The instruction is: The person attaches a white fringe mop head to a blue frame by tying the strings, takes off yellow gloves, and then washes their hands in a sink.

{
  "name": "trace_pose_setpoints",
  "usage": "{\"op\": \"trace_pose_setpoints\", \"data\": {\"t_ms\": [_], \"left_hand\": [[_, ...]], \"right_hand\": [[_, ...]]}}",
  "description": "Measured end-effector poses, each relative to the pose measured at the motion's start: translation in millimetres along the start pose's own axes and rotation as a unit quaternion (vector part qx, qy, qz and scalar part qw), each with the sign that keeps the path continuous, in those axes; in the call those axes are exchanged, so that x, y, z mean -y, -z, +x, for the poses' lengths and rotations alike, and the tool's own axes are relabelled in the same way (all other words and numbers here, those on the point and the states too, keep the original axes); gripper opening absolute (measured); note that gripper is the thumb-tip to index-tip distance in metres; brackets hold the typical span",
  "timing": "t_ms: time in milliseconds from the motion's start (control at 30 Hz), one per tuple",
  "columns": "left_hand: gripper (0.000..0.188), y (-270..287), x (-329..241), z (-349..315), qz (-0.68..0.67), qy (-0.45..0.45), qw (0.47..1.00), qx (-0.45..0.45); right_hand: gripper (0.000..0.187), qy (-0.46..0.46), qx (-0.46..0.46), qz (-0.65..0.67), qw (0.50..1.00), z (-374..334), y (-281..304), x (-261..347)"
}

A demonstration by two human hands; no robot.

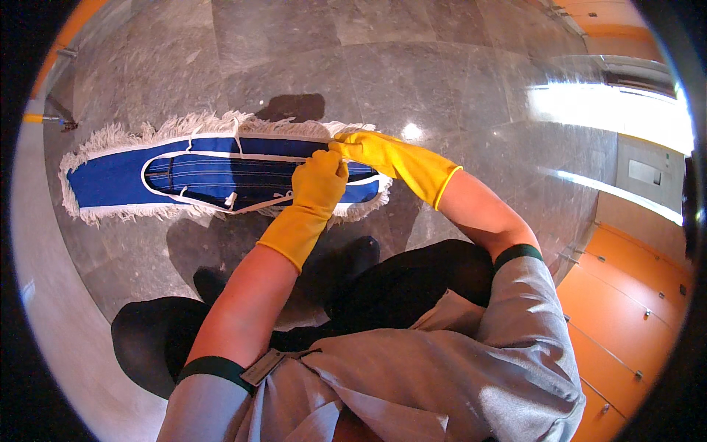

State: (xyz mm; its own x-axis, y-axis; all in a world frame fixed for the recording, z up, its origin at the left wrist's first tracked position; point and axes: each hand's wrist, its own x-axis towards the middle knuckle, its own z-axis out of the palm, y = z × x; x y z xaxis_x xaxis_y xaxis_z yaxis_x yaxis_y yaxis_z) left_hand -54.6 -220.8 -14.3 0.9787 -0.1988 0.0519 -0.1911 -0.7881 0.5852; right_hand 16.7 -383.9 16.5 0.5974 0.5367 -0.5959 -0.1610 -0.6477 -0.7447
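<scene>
A dust mop head with a blue fabric back, white trim and cream fringe lies flat on the floor. Its long oval opening shows a dark striped inside and a frame bar. I wear yellow rubber gloves on both hands. My left hand is closed in a fist over the right part of the opening. Just beyond it, my right hand pinches at the far edge of the mop head, its fingertips close to the left hand. The exact bit of fabric or tie in the fingers is hidden. Loose white ties lie across the fabric.
Grey tiled floor surrounds the mop head. Orange panels stand at the right, and a pale wall curves along the left. An orange bar with a metal fitting juts in at the left. My knees are bent close behind the mop head.
</scene>
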Motion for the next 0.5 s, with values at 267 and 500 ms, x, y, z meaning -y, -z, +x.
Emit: {"op": "trace_pose_setpoints", "data": {"t_ms": [267,500], "left_hand": [[0.016,0,-1,1,-0.005,0.025,1.0,0.005],[0.02,-7,7,-7,-0.064,0.064,0.995,0.038]], "right_hand": [[0.028,-0.107,-0.119,0.198,0.967,14,-18,-26],[0.026,-0.093,-0.146,0.211,0.962,6,-21,-18]]}}
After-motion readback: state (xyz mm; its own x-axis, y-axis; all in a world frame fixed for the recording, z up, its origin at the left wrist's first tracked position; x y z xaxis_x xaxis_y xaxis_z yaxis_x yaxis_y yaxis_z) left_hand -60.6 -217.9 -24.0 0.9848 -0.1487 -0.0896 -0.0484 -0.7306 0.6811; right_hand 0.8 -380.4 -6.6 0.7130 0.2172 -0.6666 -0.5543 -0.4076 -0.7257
